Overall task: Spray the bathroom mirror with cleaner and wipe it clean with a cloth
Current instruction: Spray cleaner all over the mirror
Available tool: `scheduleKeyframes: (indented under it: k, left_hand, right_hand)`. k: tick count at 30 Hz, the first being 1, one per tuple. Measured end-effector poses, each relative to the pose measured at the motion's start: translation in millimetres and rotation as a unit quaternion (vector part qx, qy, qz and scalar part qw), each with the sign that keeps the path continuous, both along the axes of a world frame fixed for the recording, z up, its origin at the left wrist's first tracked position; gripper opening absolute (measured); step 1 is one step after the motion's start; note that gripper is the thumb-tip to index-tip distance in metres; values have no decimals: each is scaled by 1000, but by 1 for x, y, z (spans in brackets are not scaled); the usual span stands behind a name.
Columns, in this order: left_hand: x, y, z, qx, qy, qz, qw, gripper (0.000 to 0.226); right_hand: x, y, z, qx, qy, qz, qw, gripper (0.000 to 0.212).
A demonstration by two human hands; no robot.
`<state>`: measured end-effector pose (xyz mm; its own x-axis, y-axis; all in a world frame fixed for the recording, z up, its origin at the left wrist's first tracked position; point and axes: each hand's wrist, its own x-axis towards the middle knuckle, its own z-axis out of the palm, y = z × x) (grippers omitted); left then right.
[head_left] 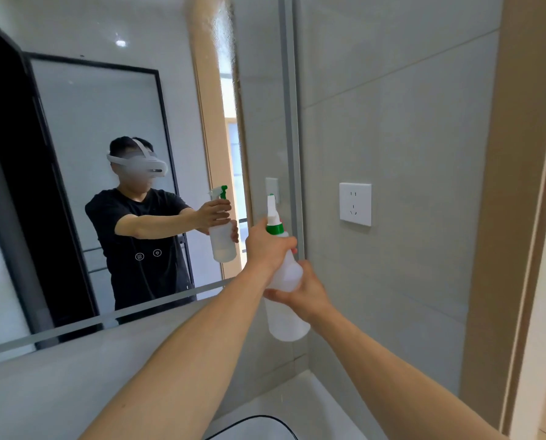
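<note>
A white spray bottle (286, 315) with a green collar and white nozzle is held up in front of the bathroom mirror (113, 100), near its right edge. My left hand (267, 246) is wrapped around the bottle's neck below the trigger head. My right hand (306, 290) grips the bottle's body from the right, lower down. The nozzle points toward the mirror's right part. A hazy wet patch shows on the mirror's upper right area. No cloth is in view. The mirror reflects a person holding the same bottle.
A white wall socket (355, 204) sits on the grey tiled wall right of the mirror. A white countertop (300, 404) with a dark-rimmed basin edge lies below. A beige door frame (500, 217) runs down the right side.
</note>
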<state>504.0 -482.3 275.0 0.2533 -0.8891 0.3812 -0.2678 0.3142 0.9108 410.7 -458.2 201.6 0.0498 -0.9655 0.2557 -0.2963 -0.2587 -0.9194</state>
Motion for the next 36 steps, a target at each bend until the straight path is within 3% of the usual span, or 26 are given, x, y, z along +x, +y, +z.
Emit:
scheduleKeyframes:
  k: [9,14,17,21,25,32,36]
  left_hand:
    - [11,3,-13,6,21,-8,1000,45]
    - [38,12,26,-49,20,20,998,58]
    - [57,21,60,-90,15,47,995,50]
    - [83,33,103,-144,2,75,987,43]
    - [102,46,133,-151,1,78,986,36]
    - [131,62,143,-146,8,94,985,32]
    - [148,70,139,-143,3,121,982,45]
  right_hand:
    - [10,1,-11,3,5,5,1000,76]
    - [32,-3,28,-45,17,38,998,78]
    - [54,-5,59,-70,16,57,996,83]
    - [81,-2,101,-107,-3,92,990,75]
    - [104,3,128,-134,-14,117,984,73]
    - [136,13,136,-126,-29,154,980,74]
    - [151,16,135,-132,-15,161,978,73]
